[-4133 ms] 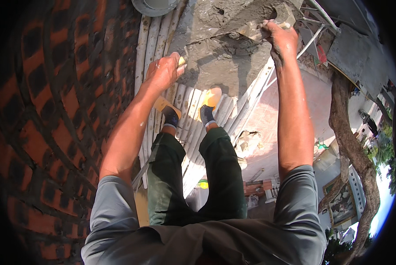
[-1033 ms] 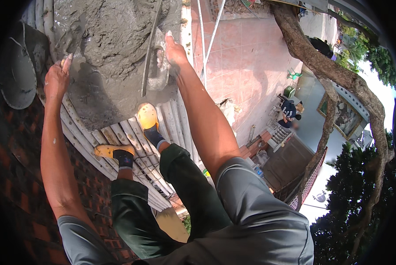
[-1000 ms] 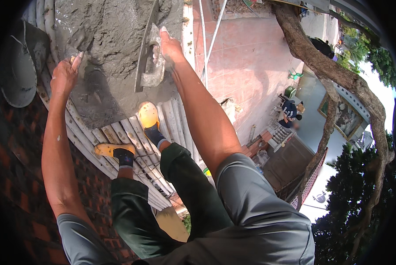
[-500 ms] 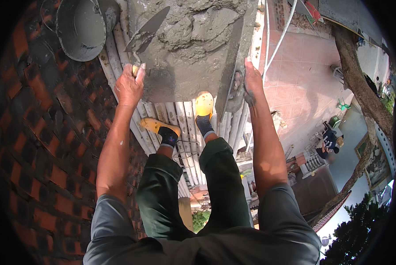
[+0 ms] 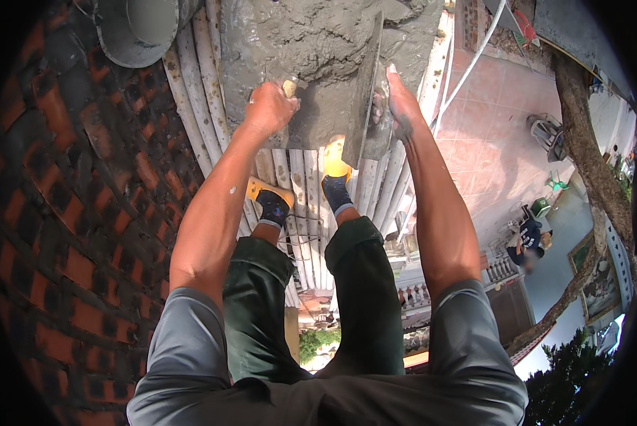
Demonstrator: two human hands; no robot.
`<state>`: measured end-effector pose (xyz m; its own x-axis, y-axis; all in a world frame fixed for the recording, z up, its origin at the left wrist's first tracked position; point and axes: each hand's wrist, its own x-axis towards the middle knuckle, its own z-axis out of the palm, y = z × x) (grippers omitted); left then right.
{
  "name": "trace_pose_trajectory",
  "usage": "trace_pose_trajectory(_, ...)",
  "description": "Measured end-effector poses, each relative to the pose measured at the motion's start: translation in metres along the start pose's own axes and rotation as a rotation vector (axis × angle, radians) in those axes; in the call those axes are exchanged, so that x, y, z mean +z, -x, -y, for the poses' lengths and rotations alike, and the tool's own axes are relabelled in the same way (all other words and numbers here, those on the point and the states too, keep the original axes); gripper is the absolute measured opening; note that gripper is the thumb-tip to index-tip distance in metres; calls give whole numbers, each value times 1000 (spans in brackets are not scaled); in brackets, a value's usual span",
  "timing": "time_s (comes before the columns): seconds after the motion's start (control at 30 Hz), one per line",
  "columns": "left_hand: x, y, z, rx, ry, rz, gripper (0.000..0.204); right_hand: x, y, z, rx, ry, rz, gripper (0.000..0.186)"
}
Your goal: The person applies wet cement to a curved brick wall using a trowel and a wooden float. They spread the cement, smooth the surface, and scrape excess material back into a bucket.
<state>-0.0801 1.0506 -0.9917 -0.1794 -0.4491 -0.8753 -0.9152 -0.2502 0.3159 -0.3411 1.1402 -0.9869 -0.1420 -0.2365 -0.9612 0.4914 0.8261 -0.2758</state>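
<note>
My left hand (image 5: 267, 110) is closed round the yellow handle of a trowel whose blade is pushed into a heap of wet grey mortar (image 5: 311, 42) lying on a platform of pale poles (image 5: 297, 184). My right hand (image 5: 398, 106) grips the handle of a flat plastering float (image 5: 364, 92), held on edge against the right side of the mortar heap. Both my feet in yellow shoes (image 5: 336, 160) stand on the poles just below the mortar.
A red brick wall (image 5: 77, 213) rises close on the left. A grey metal bucket (image 5: 137, 28) sits at the top left of the platform. Far below on the right lie a tiled yard (image 5: 489, 142), a tree trunk (image 5: 588, 163) and another person (image 5: 528, 238).
My left hand has moved right and pushed the trowel blade into the mortar. The right hand with the float has shifted slightly up. The view has turned a little.
</note>
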Motion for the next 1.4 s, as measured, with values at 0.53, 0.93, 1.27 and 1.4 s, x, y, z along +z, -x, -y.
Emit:
trace_pose_trajectory(0.53,-26,49,36,299,-99,-609,32,11,115,-51,-234,-532,-252,65)
trace_pose_trajectory(0.93,122,15,125,-247,-180,-197,36,-13,149,-112,-126,-569,-377,72)
trace_pose_trajectory(1.27,13,21,17,-87,502,222,14,-29,144,-116,-174,-666,-357,80)
trace_pose_trajectory(1.4,-7,42,25,-24,868,469,15,-37,143,-125,-242,-666,-362,78)
